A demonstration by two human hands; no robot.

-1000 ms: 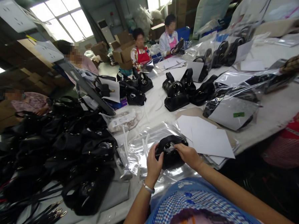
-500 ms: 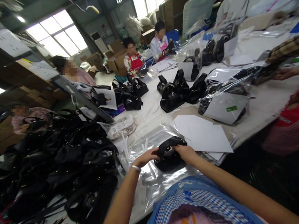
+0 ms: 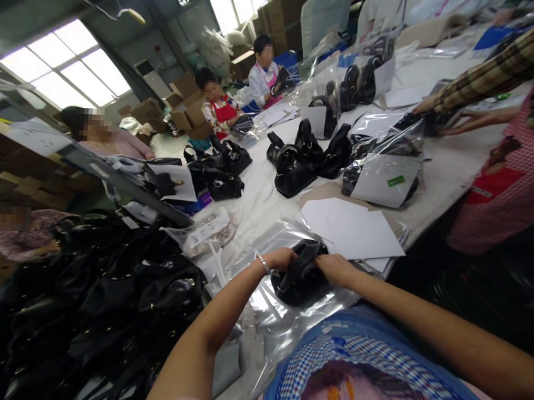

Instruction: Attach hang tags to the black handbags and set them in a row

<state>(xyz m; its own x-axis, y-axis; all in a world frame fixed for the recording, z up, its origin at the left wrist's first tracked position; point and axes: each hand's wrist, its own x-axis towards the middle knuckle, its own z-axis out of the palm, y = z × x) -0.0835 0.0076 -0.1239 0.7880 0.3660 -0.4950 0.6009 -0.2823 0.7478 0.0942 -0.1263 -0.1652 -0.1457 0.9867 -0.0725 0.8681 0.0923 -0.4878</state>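
A black handbag (image 3: 299, 283) rests on clear plastic film (image 3: 282, 326) at the near edge of the table. My left hand (image 3: 282, 259), with a silver bracelet at the wrist, is closed on the bag's upper left side near its handle. On the bag's right side my right hand (image 3: 334, 268) is closed at the top edge. The fingertips of both hands are partly hidden by the bag. White sheets (image 3: 355, 228) lie in a stack just beyond my right hand. A plastic bag of small parts (image 3: 209, 233) lies beyond my left hand.
Black handbags (image 3: 122, 300) are heaped at the left. More bags (image 3: 295, 165) stand mid-table, beside plastic-wrapped ones (image 3: 385, 170). A slanted metal post (image 3: 129, 178) rises at the left. At the right, a person's plaid sleeve (image 3: 483, 74) reaches over the table; others sit beyond.
My left hand has moved from the bag's left side up to its top, and the handle has tilted. The camera view has shifted right. The person at the right has moved their hands.
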